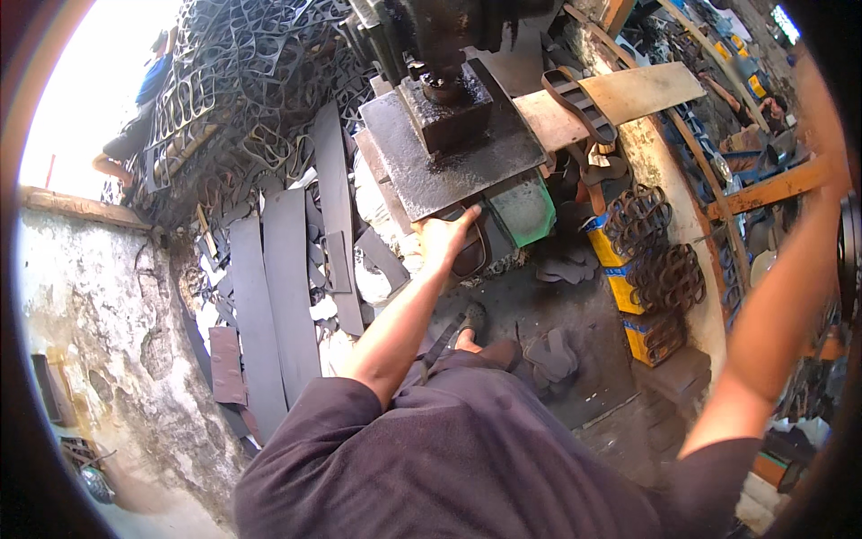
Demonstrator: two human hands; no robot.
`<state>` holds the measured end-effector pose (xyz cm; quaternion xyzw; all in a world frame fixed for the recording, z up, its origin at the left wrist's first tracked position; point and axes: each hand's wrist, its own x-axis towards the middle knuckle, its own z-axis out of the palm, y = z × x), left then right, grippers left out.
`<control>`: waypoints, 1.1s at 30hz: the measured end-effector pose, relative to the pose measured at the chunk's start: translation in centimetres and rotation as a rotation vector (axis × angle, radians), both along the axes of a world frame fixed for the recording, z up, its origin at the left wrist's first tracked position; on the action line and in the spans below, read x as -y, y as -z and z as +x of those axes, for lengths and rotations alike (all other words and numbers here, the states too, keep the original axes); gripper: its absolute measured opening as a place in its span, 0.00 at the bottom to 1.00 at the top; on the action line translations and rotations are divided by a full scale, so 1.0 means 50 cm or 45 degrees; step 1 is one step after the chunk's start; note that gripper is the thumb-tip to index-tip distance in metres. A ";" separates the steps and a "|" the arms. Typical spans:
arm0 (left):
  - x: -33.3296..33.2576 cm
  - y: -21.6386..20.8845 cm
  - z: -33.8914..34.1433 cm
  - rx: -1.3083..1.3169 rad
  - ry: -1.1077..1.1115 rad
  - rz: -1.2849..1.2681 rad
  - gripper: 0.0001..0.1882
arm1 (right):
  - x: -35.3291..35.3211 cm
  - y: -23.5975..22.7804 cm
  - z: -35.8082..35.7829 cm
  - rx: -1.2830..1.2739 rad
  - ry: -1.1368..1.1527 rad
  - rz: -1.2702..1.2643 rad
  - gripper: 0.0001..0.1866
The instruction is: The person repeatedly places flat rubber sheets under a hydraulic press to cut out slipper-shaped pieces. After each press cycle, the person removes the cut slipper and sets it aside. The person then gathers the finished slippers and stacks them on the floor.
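My left hand (446,236) reaches in under the front edge of a dark steel press plate (512,148). It is closed on the rim of a sole-shaped metal cutting die (473,254), its fingertips partly hidden below the plate. Beside the die, a green-edged slab (528,214) sticks out from beneath the plate. My right arm stretches up along the right side, and my right hand (817,108) is smeared by motion near the picture's rim, so its fingers cannot be made out. A second cutting die (579,106), an open dark frame, lies on a pale board (646,97).
Long dark rubber strips (289,269) lean at the left by a stained wall (126,314). Cut-out sheet scrap (242,72) is heaped at the back left, near another person's arm (117,162). Dies (664,274) sit on yellow boxes (620,287); cut soles (550,355) lie on the floor.
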<state>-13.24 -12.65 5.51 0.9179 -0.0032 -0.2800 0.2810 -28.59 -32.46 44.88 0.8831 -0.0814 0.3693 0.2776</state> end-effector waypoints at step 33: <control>-0.548 -0.225 0.118 0.582 0.508 -0.714 0.55 | -0.561 0.502 0.337 -0.735 -0.831 2.036 0.36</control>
